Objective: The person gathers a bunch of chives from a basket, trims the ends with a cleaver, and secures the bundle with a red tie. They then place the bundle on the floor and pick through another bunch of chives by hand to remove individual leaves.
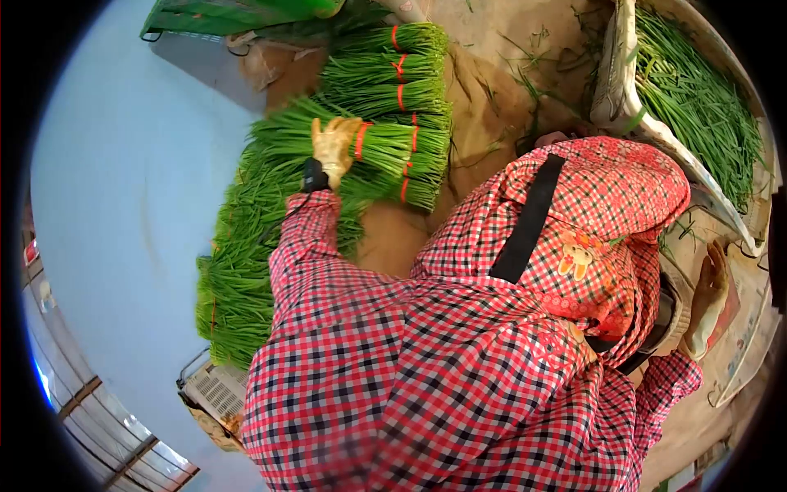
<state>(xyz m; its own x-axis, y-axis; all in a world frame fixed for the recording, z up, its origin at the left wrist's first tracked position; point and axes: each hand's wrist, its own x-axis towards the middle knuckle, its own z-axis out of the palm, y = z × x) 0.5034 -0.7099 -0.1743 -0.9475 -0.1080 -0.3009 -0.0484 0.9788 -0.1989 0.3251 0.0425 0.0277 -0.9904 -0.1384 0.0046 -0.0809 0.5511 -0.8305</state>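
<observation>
My left hand, in a stained pale glove, is closed around a bundle of green chives tied with a red band. That bundle lies across a row of similar tied bundles, their cut ends facing right. At the far right is my right hand, also gloved, with its fingers stretched out. It is beside my lap, below a large pale basket, and nothing shows in it.
Loose chives fill the basket at upper right. More bundles are stacked along the pale blue wall. A green crate stands at the top left. Scraps of leaf litter the brown ground sheet. A grey slatted box sits lower left.
</observation>
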